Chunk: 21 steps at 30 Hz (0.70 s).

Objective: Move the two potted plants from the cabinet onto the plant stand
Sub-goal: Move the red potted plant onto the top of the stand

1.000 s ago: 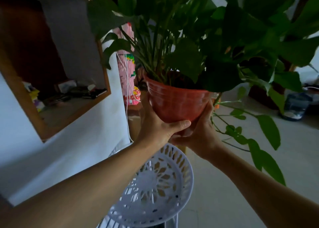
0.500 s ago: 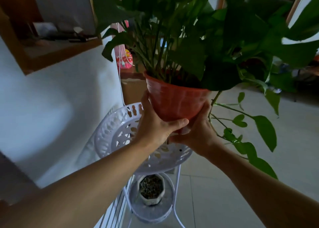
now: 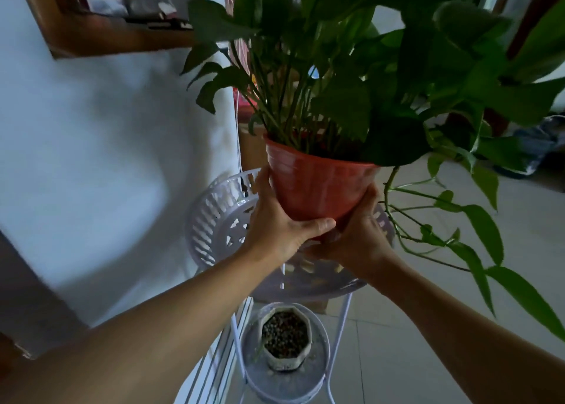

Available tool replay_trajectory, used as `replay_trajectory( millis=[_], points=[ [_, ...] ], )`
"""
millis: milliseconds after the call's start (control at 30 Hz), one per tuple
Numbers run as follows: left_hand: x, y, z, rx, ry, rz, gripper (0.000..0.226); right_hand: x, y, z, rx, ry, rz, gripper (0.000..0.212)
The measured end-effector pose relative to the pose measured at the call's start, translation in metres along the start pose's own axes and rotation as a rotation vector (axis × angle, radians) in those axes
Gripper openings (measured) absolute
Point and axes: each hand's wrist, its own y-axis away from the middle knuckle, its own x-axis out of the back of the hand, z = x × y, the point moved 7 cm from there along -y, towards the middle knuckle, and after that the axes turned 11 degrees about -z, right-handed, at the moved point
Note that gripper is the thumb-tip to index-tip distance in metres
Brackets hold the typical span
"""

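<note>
A leafy green plant in an orange-red pot [image 3: 318, 186] hangs just above the white slotted top basket [image 3: 214, 220] of the plant stand. My left hand [image 3: 278, 223] grips the pot's left side and base. My right hand [image 3: 357, 232] cups its right side and underside. On the stand's lower round tier [image 3: 318, 370] sits a small pale octagonal pot [image 3: 286, 339] filled with pebbles. Long trailing vines [image 3: 477, 250] droop from the held plant to the right.
A white wall [image 3: 107, 159] runs along the left, with a wooden-framed recess [image 3: 116, 36] holding small items at the upper left. A cardboard box [image 3: 253, 149] stands behind the stand. Pale floor tiles [image 3: 397, 342] spread to the right, with dark objects at the far right.
The view has tilted downward and the pot has come lower and closer to the stand's top basket. The lower tier with the small pot has come into view.
</note>
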Motion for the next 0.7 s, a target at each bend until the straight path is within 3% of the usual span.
replay_trajectory(
  millis=[133, 233, 267, 333, 367, 500, 700],
  points=[
    [0.005, -0.005, -0.016, 0.017, 0.026, -0.007, 0.115, -0.01, -0.01, -0.002, 0.016, -0.043, -0.056, 0.143],
    [0.01, -0.009, -0.027, 0.048, 0.02, -0.019, 0.116, -0.018, -0.015, -0.004, -0.042, -0.051, -0.128, 0.13],
    [0.011, -0.01, -0.031, 0.063, 0.023, -0.02, 0.118, -0.023, -0.018, -0.001, -0.051, -0.046, -0.188, 0.119],
    [0.014, -0.01, -0.038, 0.092, 0.037, -0.014, 0.119, -0.029, -0.025, -0.001, -0.057, 0.02, -0.242, 0.074],
    [0.014, -0.011, -0.04, 0.1, 0.037, -0.009, 0.12, -0.028, -0.027, 0.0, -0.088, -0.001, -0.243, 0.068],
    [0.017, -0.015, -0.047, 0.108, 0.031, -0.011, 0.124, -0.033, -0.025, 0.002, -0.078, -0.084, -0.211, 0.122],
    [0.016, -0.02, -0.054, 0.108, -0.005, -0.055, 0.127, -0.033, -0.025, -0.004, -0.024, -0.124, -0.243, 0.115]
  ],
)
